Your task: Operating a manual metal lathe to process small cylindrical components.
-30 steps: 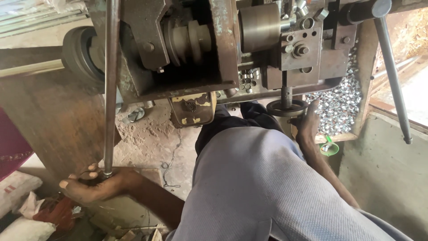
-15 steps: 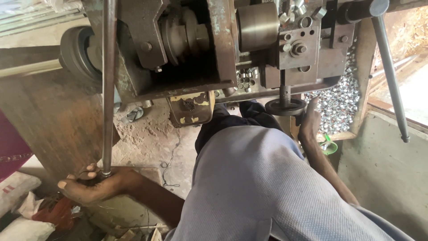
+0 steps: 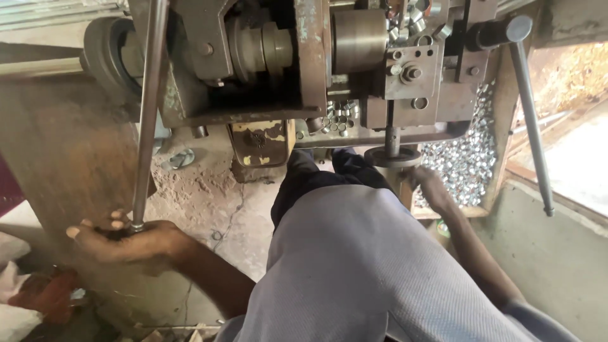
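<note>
Steel rod (image 3: pixel 147 114) gripped at bottom end by left hand (image 3: pixel 123 240); right hand (image 3: pixel 430 183) beside tray edge (image 3: pixel 500 126), fingers hidden, grip unclear; open floor (image 3: pixel 215 209) between.

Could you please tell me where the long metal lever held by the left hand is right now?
In the head view, the long metal lever runs down the left side beside the machine, its lower end gripped by the left hand.
</note>
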